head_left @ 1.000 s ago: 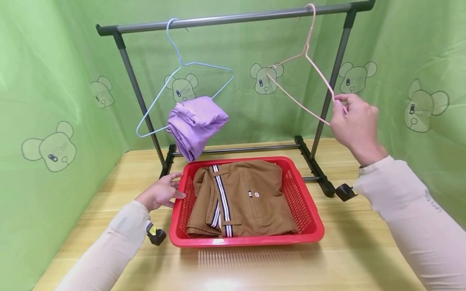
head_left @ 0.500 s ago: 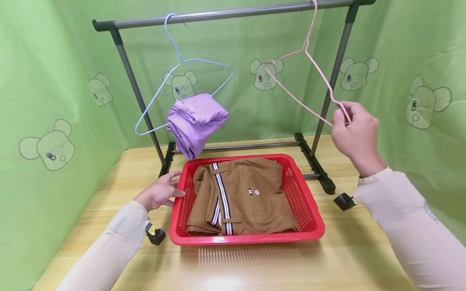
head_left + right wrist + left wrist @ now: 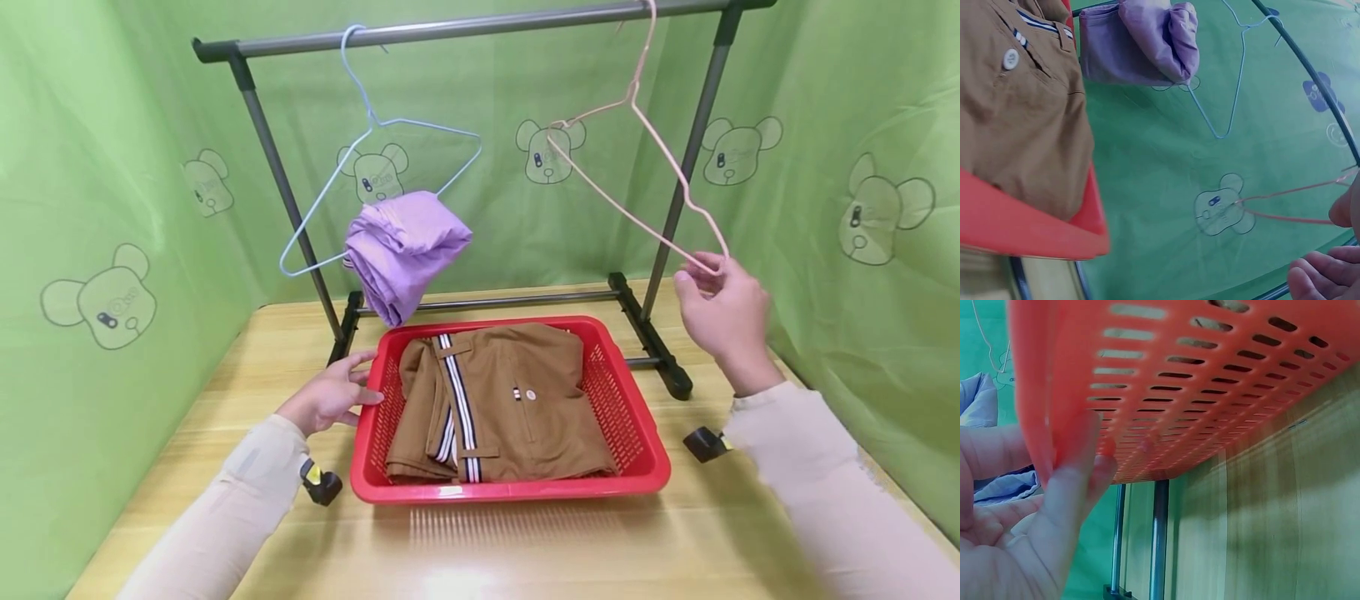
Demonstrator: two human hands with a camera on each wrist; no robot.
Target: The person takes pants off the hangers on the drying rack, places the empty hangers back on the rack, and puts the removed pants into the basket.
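Note:
My left hand grips the left rim of a red plastic basket, which holds folded brown trousers with a striped waistband. In the left wrist view, the fingers lie against the basket's slotted wall. At the lower right corner of a pink hanger is my right hand. Its fingertips overlap the hanger's wire there, with thumb and fingers apart in the right wrist view. A folded purple garment hangs over the bottom bar of a blue hanger.
Both hangers hook over the grey top bar of a garment rack. The rack's black feet stand on the wooden table behind the basket. Green curtain with bear drawings surrounds the table on the back and sides.
My right hand has slid down the pink hanger to its lower corner, and thumb and fingers have parted. My left hand, the basket and the purple garment have stayed in place.

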